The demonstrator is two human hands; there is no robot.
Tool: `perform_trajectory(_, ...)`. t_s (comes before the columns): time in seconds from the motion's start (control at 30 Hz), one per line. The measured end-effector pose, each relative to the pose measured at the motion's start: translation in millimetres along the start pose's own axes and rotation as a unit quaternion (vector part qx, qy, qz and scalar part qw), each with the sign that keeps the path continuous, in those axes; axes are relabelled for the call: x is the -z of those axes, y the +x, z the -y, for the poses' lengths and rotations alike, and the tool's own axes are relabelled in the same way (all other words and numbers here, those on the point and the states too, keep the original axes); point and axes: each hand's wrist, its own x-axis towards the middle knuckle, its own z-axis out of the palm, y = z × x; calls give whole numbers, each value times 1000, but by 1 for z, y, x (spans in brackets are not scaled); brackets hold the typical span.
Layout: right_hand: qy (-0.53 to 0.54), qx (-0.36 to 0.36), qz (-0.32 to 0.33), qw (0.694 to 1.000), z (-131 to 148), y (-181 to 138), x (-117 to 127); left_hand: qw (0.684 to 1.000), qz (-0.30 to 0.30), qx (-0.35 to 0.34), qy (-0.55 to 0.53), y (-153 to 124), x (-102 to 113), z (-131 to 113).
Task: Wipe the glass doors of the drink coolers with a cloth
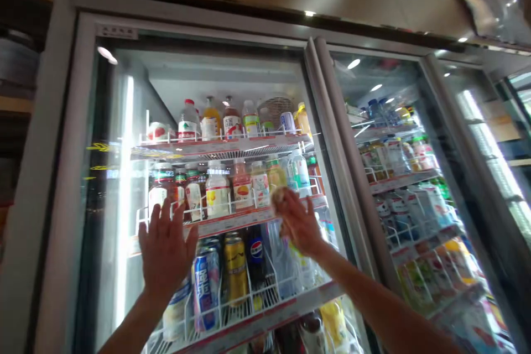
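Note:
In the head view a glass fridge door (232, 80) fills the middle, with drinks on shelves behind it. My left hand (166, 246) is raised with its palm toward the glass and its fingers spread, holding nothing. Whether it touches the pane I cannot tell. To its right, my right hand (296, 221) is closed on a small crumpled pale cloth (277, 197) and holds it up at the glass, in front of the middle shelf. That hand is slightly blurred, and its fingers partly cover the cloth.
Behind the glass stand several bottles (218, 191), a gold can (235, 270) and a blue can (206, 282). A vertical door frame (344, 171) separates this door from a second glass door (398, 177). Dark side shelves (19, 88) stand at the left; a plastic bag (481, 0) hangs upper right.

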Motion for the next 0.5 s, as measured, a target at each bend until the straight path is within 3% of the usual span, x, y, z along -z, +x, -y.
perform_trajectory(0.1, -63, -241, -73, 966, -30, 25, 4, 1000, 6, 6, -5, -2, -3, -1)
perform_trajectory(0.13, -67, -278, -83, 955, -29, 31, 4, 1000, 5, 4, -9, -3, -3, -1)
perform_trajectory(0.17, -60, -274, -77, 957, -21, 34, 3, 1000, 1, 0, -13, -4, -3, 0)
perform_trajectory(0.2, -46, -223, -63, 972, -9, 35, 2, 1000, -1, -4, -16, -5, -2, 0)
perform_trajectory(0.27, -5, -45, 1, 999, 12, 32, -1, 1000, -7, -2, -19, -5, -1, -1)
perform_trajectory(0.33, 6, 30, 21, 999, 14, 33, -2, 1000, -7, 0, -21, -4, 0, -1)
perform_trajectory(0.4, -16, -69, -17, 997, -1, 43, -1, 1000, -6, 0, -20, -4, 0, -2)
perform_trajectory(0.47, -37, -218, -69, 973, -11, 59, -1, 1000, -7, -7, -15, -3, 0, -1)
perform_trajectory(0.5, -37, -250, -83, 964, -9, 65, -2, 1000, -6, -9, -12, -4, 0, -1)
